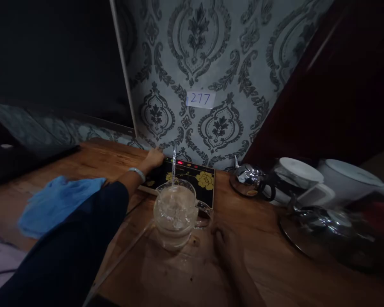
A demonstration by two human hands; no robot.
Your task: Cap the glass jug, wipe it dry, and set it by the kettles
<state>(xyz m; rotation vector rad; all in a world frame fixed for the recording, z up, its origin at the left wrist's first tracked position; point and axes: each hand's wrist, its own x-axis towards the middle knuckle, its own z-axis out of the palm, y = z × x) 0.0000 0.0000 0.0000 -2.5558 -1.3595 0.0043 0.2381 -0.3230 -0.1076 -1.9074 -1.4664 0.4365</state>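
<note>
My left hand (153, 158) reaches forward and rests on the far left corner of a black induction cooker (195, 181) with yellow flower print and a red lit display. A clear glass pitcher (176, 212) with a handle stands in front of the cooker, a thin spoon or rod sticking up from it. My right hand (225, 245) lies flat on the wooden table (262, 238), just right of the pitcher's base, fingers apart, holding nothing. A dark sleeve and a pale bracelet cover my left arm.
A blue cloth (56, 202) lies at the left. At the right stand a small steel teapot (248, 179), white mugs (302, 181), a white kettle (350, 181) and a shiny lid (316, 224). Patterned wallpaper with a paper label "277" (200, 99) is behind.
</note>
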